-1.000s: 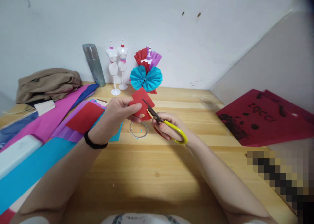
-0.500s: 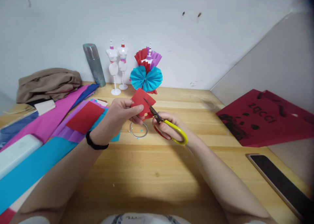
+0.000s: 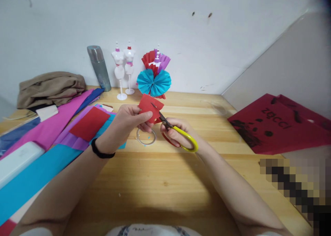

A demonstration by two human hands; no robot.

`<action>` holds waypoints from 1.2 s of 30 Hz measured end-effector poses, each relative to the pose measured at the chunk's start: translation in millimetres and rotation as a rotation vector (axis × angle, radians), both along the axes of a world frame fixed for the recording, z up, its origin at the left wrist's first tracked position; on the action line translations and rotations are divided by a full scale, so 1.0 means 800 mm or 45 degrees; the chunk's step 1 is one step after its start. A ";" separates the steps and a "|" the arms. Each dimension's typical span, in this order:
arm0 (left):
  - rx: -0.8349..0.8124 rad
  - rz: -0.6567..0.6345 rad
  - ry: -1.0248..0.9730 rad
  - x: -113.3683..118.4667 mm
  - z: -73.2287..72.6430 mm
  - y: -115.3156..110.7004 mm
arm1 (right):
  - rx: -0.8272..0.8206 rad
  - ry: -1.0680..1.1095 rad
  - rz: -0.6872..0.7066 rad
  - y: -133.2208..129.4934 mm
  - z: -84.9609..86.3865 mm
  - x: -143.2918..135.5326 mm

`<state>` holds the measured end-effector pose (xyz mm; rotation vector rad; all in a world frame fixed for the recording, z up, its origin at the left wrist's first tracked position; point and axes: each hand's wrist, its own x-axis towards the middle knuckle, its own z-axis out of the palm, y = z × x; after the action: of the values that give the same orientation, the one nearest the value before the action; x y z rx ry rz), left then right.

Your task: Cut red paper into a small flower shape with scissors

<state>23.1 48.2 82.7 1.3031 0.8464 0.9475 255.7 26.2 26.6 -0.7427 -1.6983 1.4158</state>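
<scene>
Pinched between the thumb and fingers of my left hand (image 3: 133,118) is a small red sheet of paper (image 3: 147,106), raised above the table. My right hand (image 3: 176,129) is closed on a pair of scissors (image 3: 186,138) with yellow and red handles and dark blades. The blades reach across the red paper's right side, their tip on its face. Below the hands, a thin ring (image 3: 146,144) lies on the table with tiny blue scraps in and around it. Behind the paper stands a small dress form (image 3: 154,81) with pleated blue, red and purple paper on it.
Two white dress forms (image 3: 119,72) and a steel flask (image 3: 99,68) stand along the wall. Coloured paper sheets (image 3: 89,124) and a brown cloth (image 3: 51,89) lie at left. A red bag (image 3: 279,125) rests at right, above a pixelated area on the wooden table (image 3: 160,180).
The red paper has turned and shifted slightly in my left hand, against the scissor blades. My right hand has stayed almost still. The lower right corner is now pixelated.
</scene>
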 end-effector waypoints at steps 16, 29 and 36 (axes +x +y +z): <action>-0.043 0.015 -0.065 0.000 0.004 0.000 | -0.002 0.028 -0.022 -0.001 -0.001 0.001; 0.045 -0.006 -0.045 -0.007 0.003 0.003 | 0.028 0.024 -0.002 -0.001 0.003 0.000; 0.055 0.005 -0.048 -0.007 0.005 0.004 | 0.022 0.013 -0.017 -0.002 0.005 0.000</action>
<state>17.3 51.4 86.7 1.3170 0.8033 0.9957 255.6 24.6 30.3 -0.7351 -1.6926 1.3917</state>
